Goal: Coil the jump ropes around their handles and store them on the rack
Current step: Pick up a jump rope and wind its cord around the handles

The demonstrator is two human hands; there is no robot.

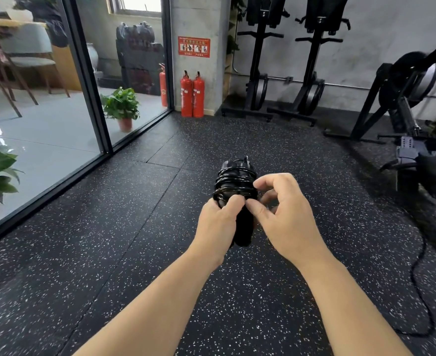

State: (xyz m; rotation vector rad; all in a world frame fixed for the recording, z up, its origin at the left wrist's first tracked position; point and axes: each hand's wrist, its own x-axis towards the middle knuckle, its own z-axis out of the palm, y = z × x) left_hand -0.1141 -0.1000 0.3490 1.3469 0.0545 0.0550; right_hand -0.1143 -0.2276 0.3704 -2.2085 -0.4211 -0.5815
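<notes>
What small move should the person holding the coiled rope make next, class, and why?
Probably tuck the rope's loose end under a wrap. The black jump rope already sits coiled around its handles, the left hand grips the bundle, and the right hand pinches at the lowest wrap. No rack for the ropes is identifiable yet.

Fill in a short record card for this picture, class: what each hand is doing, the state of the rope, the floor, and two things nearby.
left hand: left hand grips the handles, thumb on the coils
right hand: right hand pinches at the rope
rope state: black, wound in coils round the handles' upper part
floor: dark speckled floor
nearby: two red extinguishers by the pillar; a potted plant behind glass
rack: none seen for certain
</notes>
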